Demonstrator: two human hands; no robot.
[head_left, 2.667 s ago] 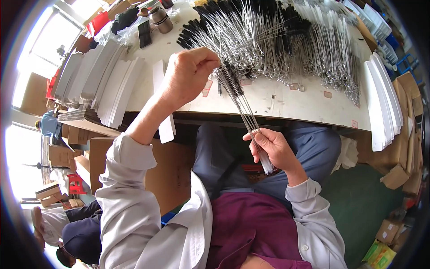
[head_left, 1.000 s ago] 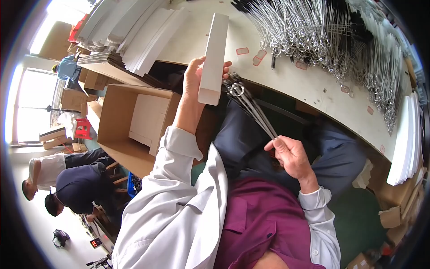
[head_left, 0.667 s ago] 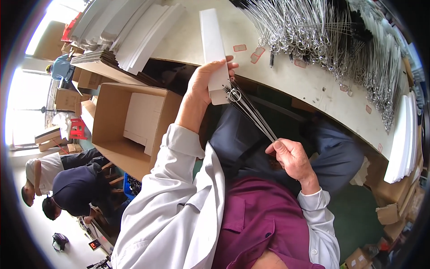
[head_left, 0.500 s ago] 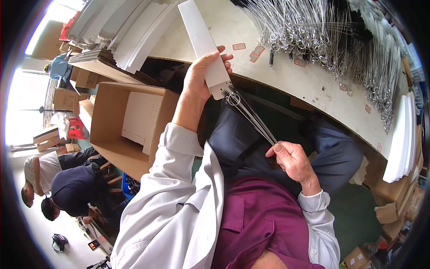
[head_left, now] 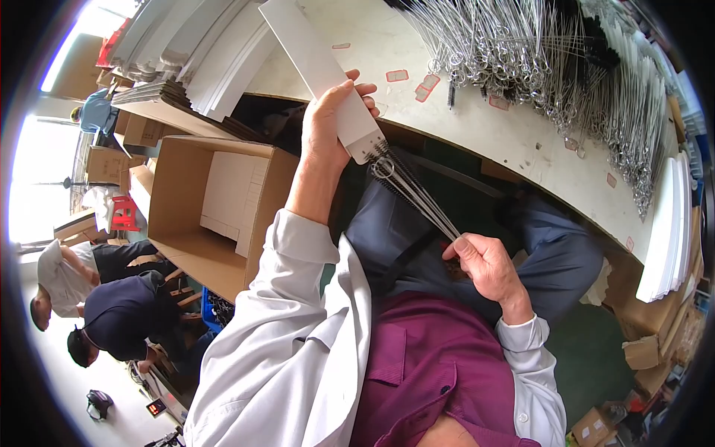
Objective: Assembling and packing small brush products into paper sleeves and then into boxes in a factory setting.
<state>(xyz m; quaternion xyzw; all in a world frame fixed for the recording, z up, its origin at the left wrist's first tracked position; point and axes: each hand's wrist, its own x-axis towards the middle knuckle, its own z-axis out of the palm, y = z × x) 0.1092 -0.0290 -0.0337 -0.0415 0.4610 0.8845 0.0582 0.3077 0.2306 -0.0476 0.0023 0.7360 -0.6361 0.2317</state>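
Left hand is wrapped round the white box, thumb on the upper face, fingertips showing past the right edge. Box sits tilted, one end far left, the other near right. Right hand is closed, thumb and index pinching the brush bundle by its thin metal stems; the near ends are hidden in the fist. Bundle slants far left, out over the lap. Dark bristles and a metal ring meet the box's near end; I can't tell whether any tips are inside.

Handling, my read: box is light, thin card, easy to crush or crease. I'd keep pressure low, grip the long edges close to the near end. Bundle looks light too; stems stiff lengthwise but springy sideways, probably slick, so a pinch that far back lets the bristle end fan out. Better hold: stems just behind the bristles. Bristles look bendy and likely to snag on card; ring could catch on the rim.

Further out: open cardboard carton left of the left forearm. Worktop beyond the hands, with a brush heap far right, small labels left of it, white card stacks far left, more white boxes at right.
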